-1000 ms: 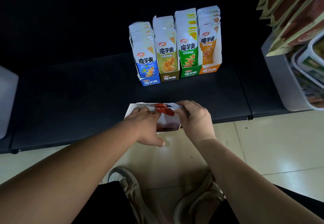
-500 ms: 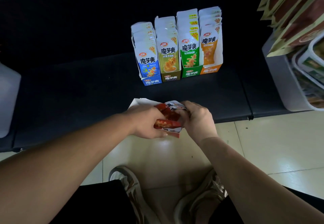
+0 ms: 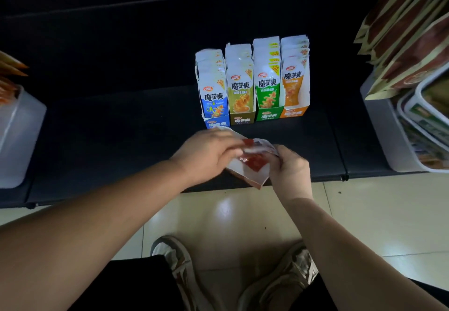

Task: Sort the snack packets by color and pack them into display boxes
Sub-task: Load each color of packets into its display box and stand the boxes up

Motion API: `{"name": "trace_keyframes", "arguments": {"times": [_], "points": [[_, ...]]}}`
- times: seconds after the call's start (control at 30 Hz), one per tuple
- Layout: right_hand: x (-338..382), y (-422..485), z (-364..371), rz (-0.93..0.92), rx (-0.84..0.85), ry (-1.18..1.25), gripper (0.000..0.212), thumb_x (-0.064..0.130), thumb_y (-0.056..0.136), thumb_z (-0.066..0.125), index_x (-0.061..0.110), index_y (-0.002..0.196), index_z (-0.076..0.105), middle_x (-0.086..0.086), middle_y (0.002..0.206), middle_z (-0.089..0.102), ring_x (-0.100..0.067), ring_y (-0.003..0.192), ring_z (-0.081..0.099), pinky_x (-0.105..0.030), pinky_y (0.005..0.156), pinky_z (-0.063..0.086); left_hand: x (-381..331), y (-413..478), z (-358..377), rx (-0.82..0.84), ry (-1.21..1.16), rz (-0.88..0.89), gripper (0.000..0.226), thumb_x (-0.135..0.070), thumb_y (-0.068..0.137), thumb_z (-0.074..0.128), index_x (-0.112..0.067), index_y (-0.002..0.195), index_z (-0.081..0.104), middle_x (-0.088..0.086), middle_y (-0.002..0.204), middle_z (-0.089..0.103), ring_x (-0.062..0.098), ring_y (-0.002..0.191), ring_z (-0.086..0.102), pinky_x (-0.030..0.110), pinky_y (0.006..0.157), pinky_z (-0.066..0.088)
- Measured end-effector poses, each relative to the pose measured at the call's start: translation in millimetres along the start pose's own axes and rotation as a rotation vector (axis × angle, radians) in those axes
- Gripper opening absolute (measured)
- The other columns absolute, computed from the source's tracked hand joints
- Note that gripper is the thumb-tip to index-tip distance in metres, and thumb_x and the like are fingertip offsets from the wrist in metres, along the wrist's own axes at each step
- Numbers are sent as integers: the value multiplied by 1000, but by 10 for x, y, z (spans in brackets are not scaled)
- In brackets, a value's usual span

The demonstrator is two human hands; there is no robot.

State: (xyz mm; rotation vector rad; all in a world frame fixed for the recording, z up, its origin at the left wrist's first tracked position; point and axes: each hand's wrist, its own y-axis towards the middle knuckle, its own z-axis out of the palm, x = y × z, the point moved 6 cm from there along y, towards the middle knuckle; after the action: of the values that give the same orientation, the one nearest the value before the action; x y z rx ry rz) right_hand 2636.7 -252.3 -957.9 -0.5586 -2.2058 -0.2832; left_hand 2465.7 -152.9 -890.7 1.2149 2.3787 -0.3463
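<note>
Across the mid-scene runs the black counter (image 3: 121,140), the biggest thing in view. A grey bin (image 3: 379,135) w/ large brown bags sits at the right and a clear bin (image 3: 21,128) at the left.

Far-centre on the counter stands a row of four filled boxes, touching side by side: blue box (image 3: 217,124), olive box (image 3: 243,120), green box (image 3: 269,115), orange box (image 3: 294,112). Each is full of upright pkts of its own colour.

Change vs 1 s ago: the red box (image 3: 252,179) lay low at the counter's near edge under both hands. Now it's raised, tipped and carried farther in, w/ its white top edge almost at the blue box front. The row itself hasn't moved. My read: red is the last colour, loading is approx done, and the box is being squared up before it joins the row.

The red box is now held just above the near edge, btwn both hands, near the blue box but not touching it. Red pkts (image 3: 254,163) show inside its open face.

- L hand (image 3: 206,155): fingers (image 3: 233,146) curl over the box's far-left top, by the pkt tops. Motion blur hides whether they also pinch a pkt.
- R hand (image 3: 291,167): fingers (image 3: 279,151) wrap the box's right wall, gripping it.
</note>
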Motion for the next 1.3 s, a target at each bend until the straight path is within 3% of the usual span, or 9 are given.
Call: {"name": "trace_keyframes", "arguments": {"times": [0.13, 0.3, 0.53, 0.63, 0.83, 0.97, 1.07, 1.17, 1.3], "points": [[-100, -1, -111, 189, 18, -22, 13, 19, 100, 57, 15, 92, 67, -2, 82, 69, -23, 77, 66, -45, 68, 59, -32, 56, -367, -373, -102, -225, 38, -42, 102, 47, -20, 124, 70, 1, 109, 72, 25, 101, 64, 41, 85, 53], [-123, -134, -183, 307, 78, -104, 24, 32, 95, 63, 19, 75, 63, 4, 71, 66, -19, 67, 65, -42, 62, 60, -69, -163, -57, -422, -727, -632, 31, -38, 104, 56, -21, 128, 61, -6, 117, 72, 11, 107, 69, 43, 98, 57], [-28, -216, -153, 175, 230, -106, 19, 49, 98, 62, 33, 92, 70, 11, 71, 69, -14, 67, 66, -36, 59, 58, -47, -393, 378, -359, -859, -798, 28, -33, 106, 54, -28, 133, 55, -6, 121, 70, 15, 110, 69, 48, 101, 56], [15, -188, -150, 123, 250, -120, 12, 41, 97, 65, 35, 100, 75, 11, 81, 70, -14, 76, 66, -38, 64, 59, -4, -368, 371, -332, -923, -820, 27, -36, 107, 52, -31, 133, 56, -6, 120, 71, 14, 107, 70, 46, 98, 58], [223, -27, -190, -111, 210, -346, 32, 13, 94, 67, 32, 118, 76, 3, 110, 63, -22, 92, 65, -35, 68, 56, 176, -177, 127, -366, -973, -789, 23, -39, 105, 55, -30, 125, 61, -9, 115, 73, 9, 103, 72, 40, 94, 59], [298, 21, -74, -123, 368, -563, 43, 12, 96, 62, 40, 128, 68, 4, 122, 54, -21, 113, 56, -36, 80, 56, 208, -87, -44, -480, -1076, -719, 25, -38, 104, 57, -31, 127, 64, -10, 117, 75, 8, 106, 72, 34, 92, 59], [316, 64, -9, -128, 354, -468, 44, 10, 94, 64, 44, 121, 71, 5, 117, 53, -19, 112, 53, -35, 76, 52, 106, -33, -15, -484, -1097, -672, 21, -35, 103, 60, -25, 119, 71, -6, 112, 77, 11, 105, 74, 38, 93, 60], [253, 127, -7, -146, 238, -224, 24, 11, 86, 78, 29, 100, 79, 2, 104, 56, -24, 95, 63, -42, 67, 57, -10, 6, 113, -474, -1123, -640, 14, -28, 103, 63, -24, 110, 75, -3, 106, 79, 13, 100, 75, 36, 89, 62], [198, 86, -46, -83, 219, -61, 19, 12, 75, 90, 23, 86, 80, 5, 101, 58, -12, 84, 61, -41, 71, 58, -52, 13, 245, -450, -1087, -632, 17, -23, 101, 66, -20, 114, 76, -5, 107, 79, 10, 100, 75, 30, 88, 61]]}}
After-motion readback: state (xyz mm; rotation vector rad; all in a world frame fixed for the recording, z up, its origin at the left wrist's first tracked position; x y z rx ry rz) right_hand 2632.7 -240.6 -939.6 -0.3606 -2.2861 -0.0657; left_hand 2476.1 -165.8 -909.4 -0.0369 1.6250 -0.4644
